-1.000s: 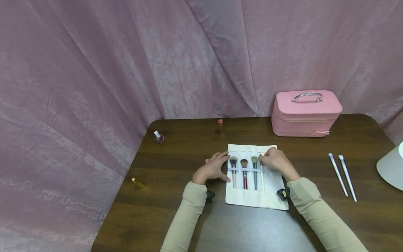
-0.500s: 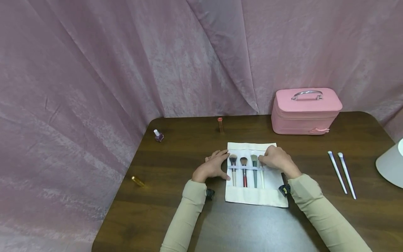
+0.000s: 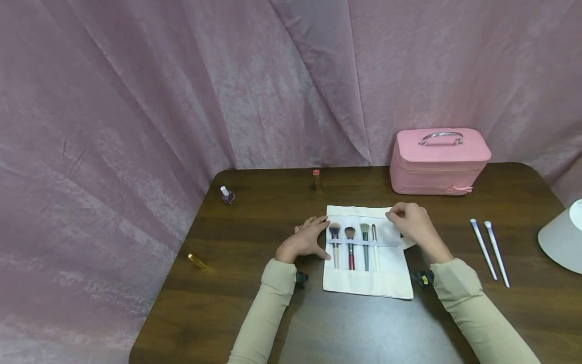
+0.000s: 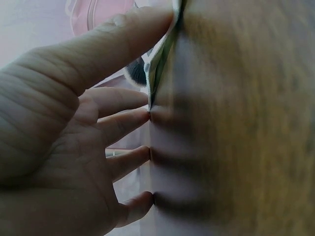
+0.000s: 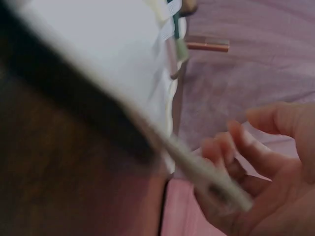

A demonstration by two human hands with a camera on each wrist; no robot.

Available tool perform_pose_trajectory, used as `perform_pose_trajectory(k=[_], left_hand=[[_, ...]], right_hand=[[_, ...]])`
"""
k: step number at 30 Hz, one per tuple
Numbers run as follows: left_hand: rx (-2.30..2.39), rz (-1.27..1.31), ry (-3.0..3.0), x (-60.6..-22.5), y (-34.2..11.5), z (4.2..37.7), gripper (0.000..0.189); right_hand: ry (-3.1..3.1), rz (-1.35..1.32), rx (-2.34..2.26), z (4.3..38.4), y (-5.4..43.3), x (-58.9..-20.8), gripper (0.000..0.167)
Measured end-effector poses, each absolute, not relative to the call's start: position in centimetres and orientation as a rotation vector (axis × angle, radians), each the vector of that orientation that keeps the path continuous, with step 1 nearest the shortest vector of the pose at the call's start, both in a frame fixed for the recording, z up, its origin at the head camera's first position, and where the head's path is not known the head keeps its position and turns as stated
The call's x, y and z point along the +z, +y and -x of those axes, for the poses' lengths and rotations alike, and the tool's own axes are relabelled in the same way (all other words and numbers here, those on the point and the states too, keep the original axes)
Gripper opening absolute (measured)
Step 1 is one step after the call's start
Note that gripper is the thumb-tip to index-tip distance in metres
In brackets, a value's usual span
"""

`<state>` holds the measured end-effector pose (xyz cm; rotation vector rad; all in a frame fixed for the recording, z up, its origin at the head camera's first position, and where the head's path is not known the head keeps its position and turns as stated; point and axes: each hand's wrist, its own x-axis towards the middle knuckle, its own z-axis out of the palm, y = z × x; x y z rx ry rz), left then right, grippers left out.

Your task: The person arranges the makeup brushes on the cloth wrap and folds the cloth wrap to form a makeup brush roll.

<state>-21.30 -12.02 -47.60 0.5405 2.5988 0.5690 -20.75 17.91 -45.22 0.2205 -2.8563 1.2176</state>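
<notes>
A white cloth brush roll (image 3: 368,285) lies unrolled before me, several makeup brushes standing in a row under its elastic band (image 3: 359,243). Among them are a red-handled brush (image 3: 351,255), a green-tipped brush (image 3: 366,247) and a slim white-handled brush (image 3: 375,250) at the row's right end. My left hand (image 3: 305,242) spreads along the roll's left edge, thumb and fingertips touching it. My right hand (image 3: 416,225) is raised by the upper right corner, fingers loosely bent and holding nothing. A cloth strap (image 5: 197,172) passes in front of its fingers in the right wrist view.
Two white-handled brushes (image 3: 491,253) lie on the right beside a white lampshade (image 3: 561,237). A pink vanity case (image 3: 438,172) stands at the back, a lipstick (image 3: 317,180) left of it. Nail polish (image 3: 228,195) and a gold tube (image 3: 197,261) are on the left.
My right hand has let go of the slim white-handled brush, now under the band, and moved right toward the roll's edge. The left hand has stayed in place.
</notes>
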Motion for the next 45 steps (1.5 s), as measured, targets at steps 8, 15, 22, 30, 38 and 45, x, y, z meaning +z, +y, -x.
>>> perform_pose_trajectory(k=[8, 15, 22, 30, 38, 45], left_hand=[[0.563, -0.552, 2.595, -47.4, -12.2, 21.2, 0.096], [0.571, -0.557, 2.588, -47.4, -12.3, 21.2, 0.095], [0.549, -0.559, 2.603, -47.4, -12.4, 21.3, 0.096], [0.561, -0.548, 2.61, -47.4, -12.3, 21.2, 0.095], [0.575, -0.558, 2.61, -47.6, -12.2, 20.9, 0.094], [0.576, -0.548, 2.604, -47.7, -12.1, 21.1, 0.095]], right_hand=[[-2.771, -0.067, 1.209, 19.9, 20.2, -46.3, 0.019], [-2.743, -0.031, 1.07, 19.5, 23.0, -46.5, 0.018], [-2.773, 0.021, 0.955, 18.9, 26.3, -46.2, 0.026], [-2.87, 0.195, 0.819, 18.1, 29.3, -45.5, 0.031], [-2.97, 0.268, 0.714, 18.0, 30.2, -46.0, 0.018], [-3.046, 0.288, 0.689, 18.1, 30.9, -46.0, 0.019]])
